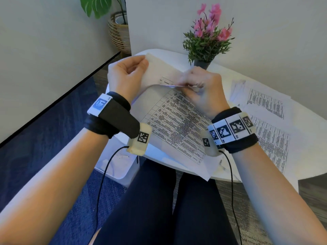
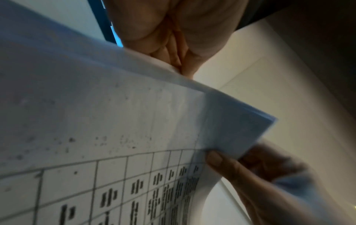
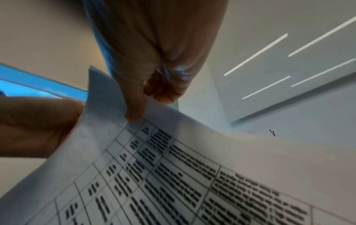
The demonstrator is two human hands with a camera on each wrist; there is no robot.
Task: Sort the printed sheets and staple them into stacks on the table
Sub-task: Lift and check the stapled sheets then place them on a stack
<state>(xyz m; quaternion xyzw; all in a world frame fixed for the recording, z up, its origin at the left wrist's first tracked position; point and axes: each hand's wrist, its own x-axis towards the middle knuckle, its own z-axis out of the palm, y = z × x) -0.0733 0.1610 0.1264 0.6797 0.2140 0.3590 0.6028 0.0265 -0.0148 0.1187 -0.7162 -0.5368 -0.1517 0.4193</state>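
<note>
A set of printed sheets (image 1: 177, 124) with a table grid slopes from the white table (image 1: 164, 162) up toward my hands. Its top sheet (image 1: 159, 73) is peeled up and curls back. My left hand (image 1: 143, 64) pinches that sheet's far corner, thumb on top. My right hand (image 1: 187, 85) pinches the sheet edges in the middle of the top end. In the left wrist view the sheets (image 2: 96, 106) fill the frame under my left hand (image 2: 179, 65), with the right hand's thumb (image 2: 217, 159) at their corner. The right wrist view shows my right hand (image 3: 134, 114) on the grid page (image 3: 173, 167).
More printed sheets (image 1: 265, 106) lie spread over the table's right side. A potted pink-flowered plant (image 1: 207, 41) stands at the table's far edge. A white box (image 1: 115, 167) sits on the floor below the left rim. A wicker planter (image 1: 119, 32) stands by the wall.
</note>
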